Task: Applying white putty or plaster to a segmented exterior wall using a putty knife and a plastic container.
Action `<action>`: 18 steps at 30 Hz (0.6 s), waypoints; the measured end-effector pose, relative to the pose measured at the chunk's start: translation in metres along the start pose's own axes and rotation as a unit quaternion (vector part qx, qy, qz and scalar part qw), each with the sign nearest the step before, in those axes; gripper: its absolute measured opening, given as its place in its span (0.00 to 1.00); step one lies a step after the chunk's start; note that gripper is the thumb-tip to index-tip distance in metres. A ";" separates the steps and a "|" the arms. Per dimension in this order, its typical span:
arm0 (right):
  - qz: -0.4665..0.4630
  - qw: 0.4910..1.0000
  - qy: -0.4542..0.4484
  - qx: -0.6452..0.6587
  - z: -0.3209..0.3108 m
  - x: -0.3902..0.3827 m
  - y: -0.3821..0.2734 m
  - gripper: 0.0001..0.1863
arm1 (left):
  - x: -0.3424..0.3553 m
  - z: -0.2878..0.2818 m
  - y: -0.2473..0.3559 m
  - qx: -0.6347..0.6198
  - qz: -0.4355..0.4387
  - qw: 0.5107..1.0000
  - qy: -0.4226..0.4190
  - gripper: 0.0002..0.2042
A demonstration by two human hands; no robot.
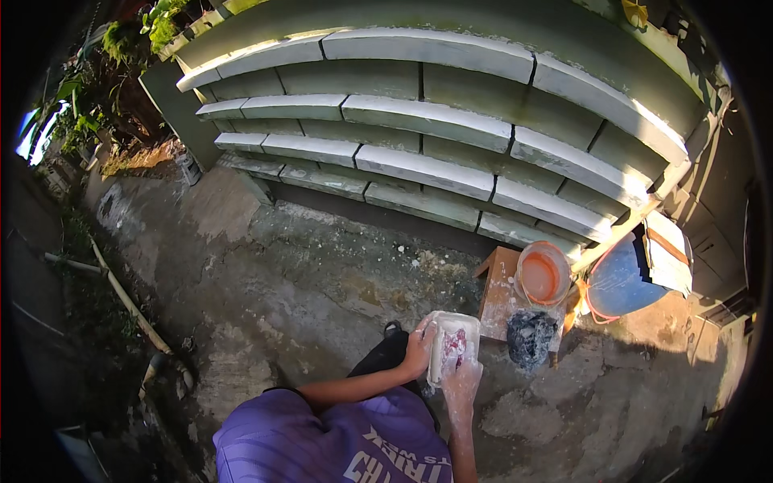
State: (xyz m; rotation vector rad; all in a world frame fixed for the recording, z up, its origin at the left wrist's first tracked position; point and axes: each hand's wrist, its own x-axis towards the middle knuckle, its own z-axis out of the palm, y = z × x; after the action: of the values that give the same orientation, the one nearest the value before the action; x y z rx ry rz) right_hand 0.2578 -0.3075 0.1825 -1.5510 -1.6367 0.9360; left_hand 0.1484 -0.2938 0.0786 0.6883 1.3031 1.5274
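A shallow, off-white rectangular tray (472,325), smeared with white, is held in front of my body. My left hand (418,351) grips its left side. White residue coats my right hand (462,381), whose fingers are closed over the tray's near right part. Beside those fingers lies a crumpled-looking red-and-white lump (454,344) inside the tray; its kind is unclear, and so is whether the fingers hold it. To the right, a dark, white-streaked plastic bag or lump (531,338) rests by a brown wooden board or low bench (497,299).
An orange bucket (542,274) with pale contents stands on the bench. Farther right is a large blue tub (624,282) with a cardboard piece (667,253) on it. Stepped ledges with white tops (427,164) line the wall ahead. A pole (133,310) lies at left on stained concrete.
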 end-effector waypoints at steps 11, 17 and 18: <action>-0.151 0.973 0.020 -0.176 0.103 -0.011 -0.046 0.19 | 0.016 -0.117 0.025 -0.059 0.035 0.992 0.106 0.18; -0.175 0.978 -0.116 -0.019 0.193 -0.006 -0.075 0.20 | 0.019 -0.227 0.072 -0.085 0.074 0.977 0.183 0.18; -0.187 0.972 -0.143 0.017 0.210 -0.006 -0.073 0.22 | 0.020 -0.242 0.080 -0.109 0.071 0.974 0.185 0.18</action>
State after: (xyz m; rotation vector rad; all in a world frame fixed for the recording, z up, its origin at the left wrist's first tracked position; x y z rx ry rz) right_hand 0.0400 -0.3245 0.1397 -1.0637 -2.0142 1.0036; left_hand -0.0962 -0.3674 0.0873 0.3728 1.3491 1.9500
